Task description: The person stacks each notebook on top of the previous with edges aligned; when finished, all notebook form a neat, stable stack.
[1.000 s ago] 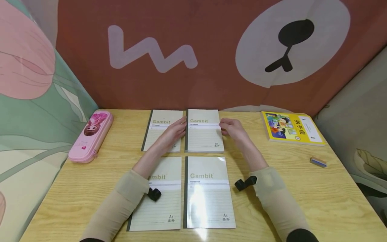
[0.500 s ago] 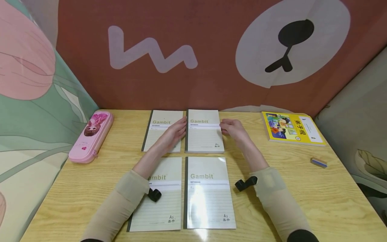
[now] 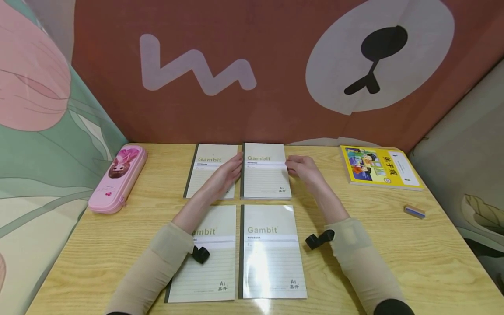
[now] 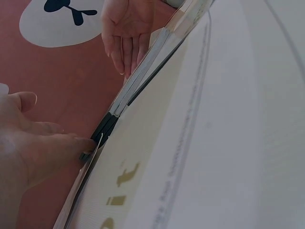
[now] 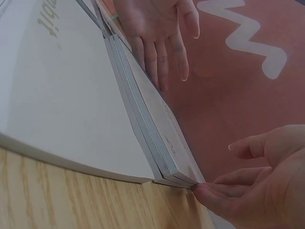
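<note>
Cream-covered and dark-spined, the near-left notebook [image 3: 212,267], near-right notebook [image 3: 271,253] and far-left notebook [image 3: 202,173] lie flat on the table [image 3: 433,271]; a stack [image 3: 265,170] of the same kind occupies the far-right place, making two rows of two with narrow gaps between. The stack shows several layered edges in the right-wrist view. The left hand [image 3: 224,173], fingers extended and gripping nothing, passes above the far-left notebook and meets the stack's spine. The right hand [image 3: 305,168], fingers nearly straight and likewise gripping nothing, touches the opposite edge, its thumb held apart. State of the work, as judged: all four places are filled, and the stack, its edges almost flush, appears nearly squared; at most slight straightening and release of both hands remain. Outlying items: pink case [image 3: 118,179] at left; yellow book [image 3: 379,167] and eraser [image 3: 414,211] at right.
</note>
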Demonstrator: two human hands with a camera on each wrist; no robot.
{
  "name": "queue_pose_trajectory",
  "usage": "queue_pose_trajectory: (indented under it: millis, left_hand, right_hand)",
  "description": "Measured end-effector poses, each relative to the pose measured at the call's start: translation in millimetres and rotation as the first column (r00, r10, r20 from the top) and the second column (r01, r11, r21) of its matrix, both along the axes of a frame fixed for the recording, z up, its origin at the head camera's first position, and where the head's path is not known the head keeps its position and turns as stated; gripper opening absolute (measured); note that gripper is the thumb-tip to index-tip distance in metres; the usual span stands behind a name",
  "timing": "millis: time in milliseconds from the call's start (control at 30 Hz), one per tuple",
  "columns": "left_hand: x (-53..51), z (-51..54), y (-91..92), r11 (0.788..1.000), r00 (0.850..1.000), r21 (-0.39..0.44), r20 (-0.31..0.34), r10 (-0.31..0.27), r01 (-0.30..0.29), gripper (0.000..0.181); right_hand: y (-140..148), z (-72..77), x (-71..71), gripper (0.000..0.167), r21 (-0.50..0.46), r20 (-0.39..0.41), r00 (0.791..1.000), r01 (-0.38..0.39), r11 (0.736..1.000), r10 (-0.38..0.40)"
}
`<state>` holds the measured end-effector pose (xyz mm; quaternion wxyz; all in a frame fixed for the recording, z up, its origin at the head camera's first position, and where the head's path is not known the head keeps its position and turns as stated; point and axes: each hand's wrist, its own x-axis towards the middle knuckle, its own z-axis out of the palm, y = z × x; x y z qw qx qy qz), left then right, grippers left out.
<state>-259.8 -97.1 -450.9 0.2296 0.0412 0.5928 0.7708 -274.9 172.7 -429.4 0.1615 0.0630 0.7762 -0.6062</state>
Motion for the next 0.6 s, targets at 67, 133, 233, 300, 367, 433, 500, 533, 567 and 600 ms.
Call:
queue_pose_trajectory:
  millis: [67,133,233,300,367,433,500,533,567,600]
  left_hand:
    - [0.7,-0.3,0.0,1.0,1.0,-0.006,-0.002,0.0,0.0,0.064]
    - [1.4,-0.6,0.2,1.0,1.0,-0.004,-0.004,0.0,0.0,0.064]
    - [2.2,-0.1,0.5,1.0,1.0,0.003,-0.003,0.004,-0.004,0.064]
    - [2.2,0.7,0.3,1.0,1.0,0.012,-0.009,0.0,0.001,0.063]
    - [2.1,3.2,-0.6,1.0,1.0,0.015,-0.012,0.001,-0.001,0.063]
    - [2.2,6.8,-3.7,1.0,1.0,0.023,-0.014,0.007,-0.007,0.062]
    - [3.6,13.1,-8.1,0.999,1.0,0.029,-0.003,0.03,-0.03,0.062]
    - [4.6,16.5,-10.5,0.999,0.999,0.022,-0.001,0.046,-0.046,0.062]
    - [5.7,20.1,-13.4,0.998,0.998,0.008,-0.006,0.06,-0.06,0.062]
    - [6.9,23.7,-16.0,0.997,0.997,-0.005,-0.014,0.073,-0.073,0.061]
  right_hand:
    - [0,0.1,-0.1,0.06,-0.002,0.006,1.0,0.002,1.0,-0.002]
    - [0,0.4,0.0,0.061,-0.008,0.012,1.0,0.003,1.0,-0.003]
    - [1,0.3,0.4,0.061,-0.024,0.02,1.0,0.0,1.0,0.0]
    - [3,0.2,1.1,0.062,-0.04,0.019,1.0,-0.004,0.999,0.005]
    - [6,0.2,2.1,0.063,-0.059,0.02,1.0,-0.008,0.998,0.009]
    - [9,0.6,3.5,0.064,-0.087,0.016,1.0,-0.017,0.996,0.018]
    - [12,1.9,5.8,0.065,-0.116,0.007,1.0,-0.027,0.993,0.028]
    - [14,2.6,7.4,0.065,-0.128,-0.003,0.999,-0.038,0.991,0.037]
    - [16,3.7,9.4,0.066,-0.127,-0.013,0.999,-0.047,0.991,0.046]
    - [18,5.0,11.9,0.066,-0.121,-0.023,0.998,-0.055,0.991,0.053]
